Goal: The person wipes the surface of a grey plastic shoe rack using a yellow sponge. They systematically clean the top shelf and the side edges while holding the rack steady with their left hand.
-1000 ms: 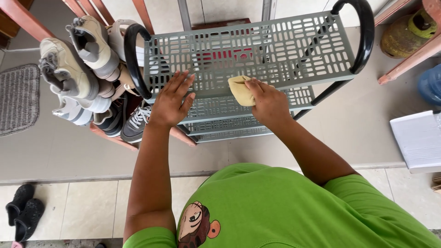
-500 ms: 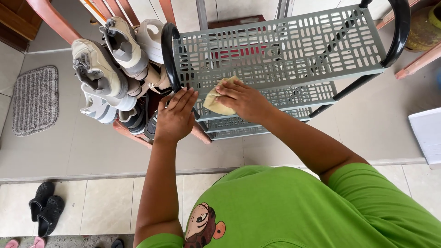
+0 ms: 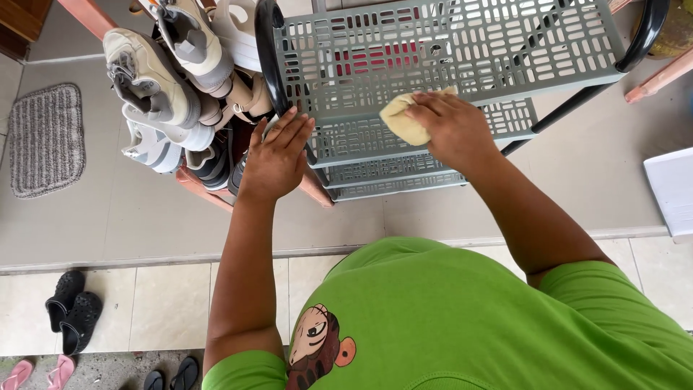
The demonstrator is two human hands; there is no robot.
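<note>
Big grey slatted shoe rack point(image 3: 462, 50) fills the top of the view, black tubular frame point(image 3: 268, 61) at its near-left corner, lower shelves stepping down beneath. Left of it, pale sneakers point(image 3: 155, 87) stacked on a reddish stand. A grey mat point(image 3: 45, 141) lies on the floor far left, black clogs point(image 3: 72, 318) lower down. The right hand point(image 3: 455, 130) sits at the top shelf's front edge, grip closed around a bunched yellow cloth point(image 3: 404, 119), pressing it to the plastic. The left hand point(image 3: 278, 155) rests flat against the frame corner, fingers spread, holding nothing.
</note>
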